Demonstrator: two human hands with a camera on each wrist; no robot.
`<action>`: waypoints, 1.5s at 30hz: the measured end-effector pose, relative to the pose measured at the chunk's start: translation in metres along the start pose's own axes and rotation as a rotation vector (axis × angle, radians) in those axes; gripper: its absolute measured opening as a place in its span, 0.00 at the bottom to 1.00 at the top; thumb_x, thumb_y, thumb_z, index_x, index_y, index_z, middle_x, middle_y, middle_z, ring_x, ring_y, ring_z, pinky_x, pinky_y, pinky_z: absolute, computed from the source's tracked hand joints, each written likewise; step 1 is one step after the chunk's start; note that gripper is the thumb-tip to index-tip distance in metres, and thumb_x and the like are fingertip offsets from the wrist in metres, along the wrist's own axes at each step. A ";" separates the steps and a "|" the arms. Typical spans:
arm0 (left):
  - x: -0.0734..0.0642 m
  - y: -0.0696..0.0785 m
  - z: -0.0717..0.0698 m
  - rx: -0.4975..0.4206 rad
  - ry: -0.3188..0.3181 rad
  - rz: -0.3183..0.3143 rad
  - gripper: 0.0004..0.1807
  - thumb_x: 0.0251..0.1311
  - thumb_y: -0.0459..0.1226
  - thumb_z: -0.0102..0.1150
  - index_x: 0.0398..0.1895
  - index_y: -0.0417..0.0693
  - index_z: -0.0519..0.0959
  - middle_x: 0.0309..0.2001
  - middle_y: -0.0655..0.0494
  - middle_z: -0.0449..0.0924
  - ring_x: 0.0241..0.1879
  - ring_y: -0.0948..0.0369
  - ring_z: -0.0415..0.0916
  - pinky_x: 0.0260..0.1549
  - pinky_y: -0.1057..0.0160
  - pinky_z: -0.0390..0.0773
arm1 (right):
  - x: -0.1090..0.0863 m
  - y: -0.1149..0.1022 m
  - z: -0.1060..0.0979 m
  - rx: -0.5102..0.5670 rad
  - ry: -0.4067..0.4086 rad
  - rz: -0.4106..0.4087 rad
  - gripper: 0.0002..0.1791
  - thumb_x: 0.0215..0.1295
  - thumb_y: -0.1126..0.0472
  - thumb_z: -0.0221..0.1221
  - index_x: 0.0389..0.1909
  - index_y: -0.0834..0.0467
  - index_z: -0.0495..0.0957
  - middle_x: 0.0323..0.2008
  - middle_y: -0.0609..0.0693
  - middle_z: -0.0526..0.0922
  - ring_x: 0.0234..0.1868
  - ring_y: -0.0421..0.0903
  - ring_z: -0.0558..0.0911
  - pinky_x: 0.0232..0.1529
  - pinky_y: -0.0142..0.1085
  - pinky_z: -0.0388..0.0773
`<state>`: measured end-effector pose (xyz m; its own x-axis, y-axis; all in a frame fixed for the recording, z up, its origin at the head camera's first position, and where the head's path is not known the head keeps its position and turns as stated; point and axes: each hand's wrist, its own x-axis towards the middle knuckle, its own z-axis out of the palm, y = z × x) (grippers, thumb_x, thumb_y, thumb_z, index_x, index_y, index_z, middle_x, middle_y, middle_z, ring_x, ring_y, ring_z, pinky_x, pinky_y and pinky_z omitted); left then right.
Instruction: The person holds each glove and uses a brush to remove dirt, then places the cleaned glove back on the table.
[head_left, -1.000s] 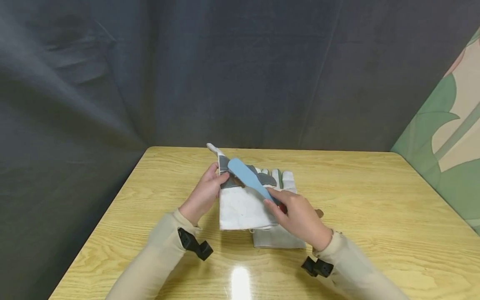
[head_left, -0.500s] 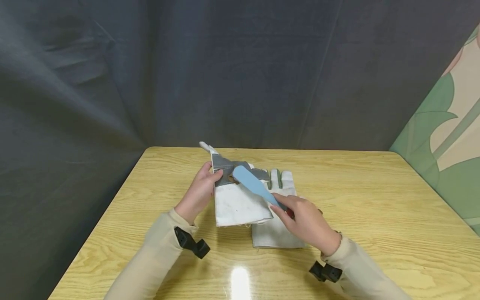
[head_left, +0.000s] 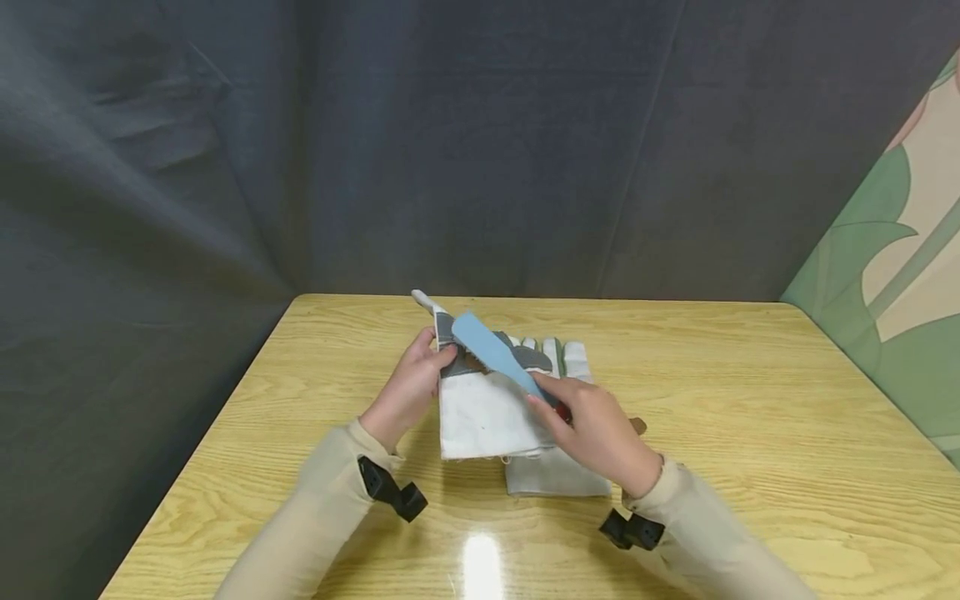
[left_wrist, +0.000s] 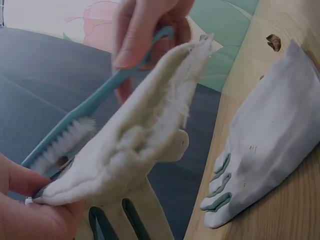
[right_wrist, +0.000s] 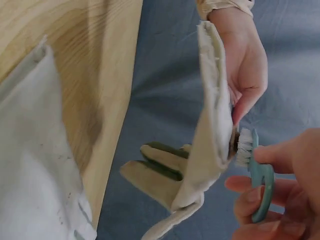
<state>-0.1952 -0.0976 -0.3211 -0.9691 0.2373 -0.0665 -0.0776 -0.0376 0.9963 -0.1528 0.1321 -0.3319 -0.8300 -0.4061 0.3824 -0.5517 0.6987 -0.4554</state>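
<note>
My left hand point(head_left: 405, 379) pinches a white work glove point(head_left: 487, 417) at its grey palm patch, thumb on top, and holds it tilted over the table. In my right hand point(head_left: 596, 429) is a blue scrub brush point(head_left: 491, 348), gripped by its handle. Its white bristles point(right_wrist: 244, 147) are right at the glove's grey side, where a brown clump point(right_wrist: 233, 142) shows. Green strips line the held glove's fingers point(right_wrist: 157, 175). A second white glove point(left_wrist: 270, 135) lies flat on the table, partly covered by the held one in the head view.
The wooden table point(head_left: 750, 400) runs back to a dark curtain point(head_left: 480, 150). Small brown pieces point(left_wrist: 273, 42) lie on the wood beside the second glove. A wall with a painted leaf pattern point(head_left: 900, 275) stands at the right.
The brush slid toward the lower right, then came back up and left over the grey patch. The held glove swung slightly left and returned. Both grips stayed the same.
</note>
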 end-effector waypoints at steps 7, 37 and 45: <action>0.002 0.000 -0.007 0.015 0.058 0.002 0.19 0.73 0.37 0.33 0.65 0.45 0.55 0.47 0.44 0.80 0.32 0.69 0.80 0.35 0.68 0.78 | -0.006 0.006 0.000 -0.043 -0.050 0.040 0.20 0.66 0.58 0.56 0.55 0.63 0.75 0.14 0.42 0.62 0.14 0.33 0.55 0.17 0.25 0.57; 0.008 -0.004 -0.002 -0.039 0.117 -0.007 0.19 0.72 0.35 0.33 0.64 0.45 0.56 0.56 0.34 0.72 0.34 0.69 0.80 0.35 0.69 0.77 | -0.009 0.013 0.002 -0.018 -0.061 0.039 0.22 0.67 0.57 0.55 0.58 0.63 0.73 0.14 0.41 0.62 0.14 0.32 0.55 0.16 0.26 0.58; 0.008 -0.005 -0.005 -0.036 0.112 -0.008 0.18 0.72 0.34 0.33 0.62 0.42 0.56 0.53 0.33 0.74 0.29 0.70 0.80 0.31 0.70 0.77 | -0.014 0.018 -0.002 -0.003 -0.055 0.049 0.20 0.67 0.57 0.55 0.56 0.62 0.75 0.15 0.41 0.64 0.15 0.31 0.57 0.16 0.25 0.59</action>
<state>-0.2041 -0.1001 -0.3271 -0.9883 0.1284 -0.0822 -0.0919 -0.0716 0.9932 -0.1506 0.1520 -0.3437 -0.8593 -0.4029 0.3150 -0.5101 0.7204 -0.4700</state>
